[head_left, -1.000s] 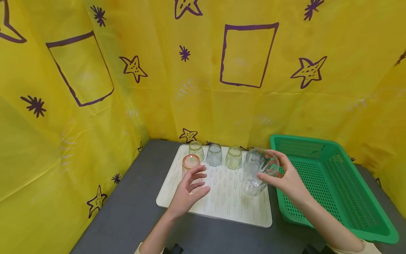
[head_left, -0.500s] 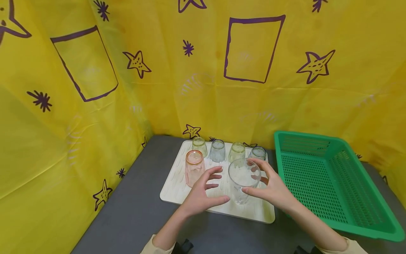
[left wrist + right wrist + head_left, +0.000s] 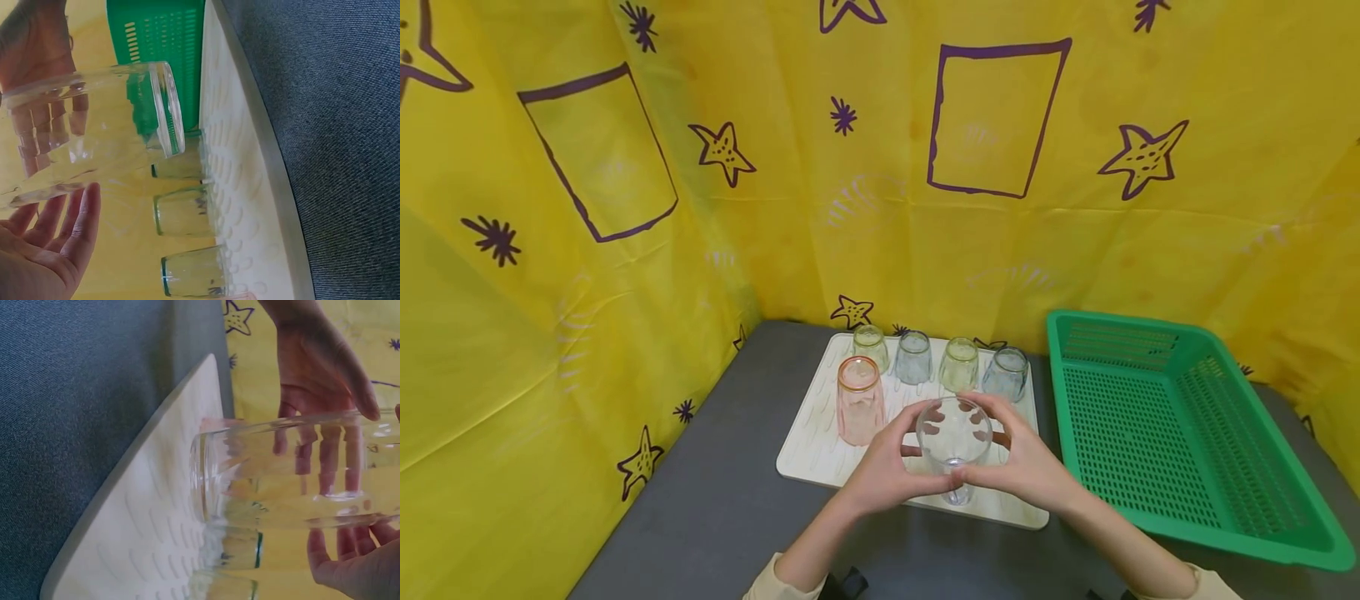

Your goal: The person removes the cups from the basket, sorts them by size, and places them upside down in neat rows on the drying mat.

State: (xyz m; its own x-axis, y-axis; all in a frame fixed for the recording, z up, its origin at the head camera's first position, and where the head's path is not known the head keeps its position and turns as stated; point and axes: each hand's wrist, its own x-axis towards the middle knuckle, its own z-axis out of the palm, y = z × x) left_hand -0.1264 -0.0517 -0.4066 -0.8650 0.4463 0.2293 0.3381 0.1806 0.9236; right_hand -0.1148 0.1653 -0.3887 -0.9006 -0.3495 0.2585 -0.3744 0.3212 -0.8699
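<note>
Between my two hands is a tall clear drinking glass (image 3: 953,437), its wide mouth facing up, over the front part of a white tray (image 3: 820,454). My left hand (image 3: 887,467) holds it from the left, fingers bent round the side. My right hand (image 3: 1026,462) grips it from the right, and the two thumbs meet at the near side. In the left wrist view the glass's thick base (image 3: 167,109) points toward the tray; whether it touches is unclear. A pink glass (image 3: 860,408) with an orange rim stands left of my left hand.
Along the tray's back edge stand small tinted glasses: a green one (image 3: 870,350), a blue one (image 3: 913,358), another green one (image 3: 959,365) and a blue-grey one (image 3: 1006,373). A green plastic basket (image 3: 1210,333) is right of the tray. A yellow patterned cloth (image 3: 775,250) hangs behind the grey table (image 3: 700,500).
My right hand has carried the clear glass left from beside the blue-grey glass to the tray's front middle. My left hand has moved right and now holds the glass too.
</note>
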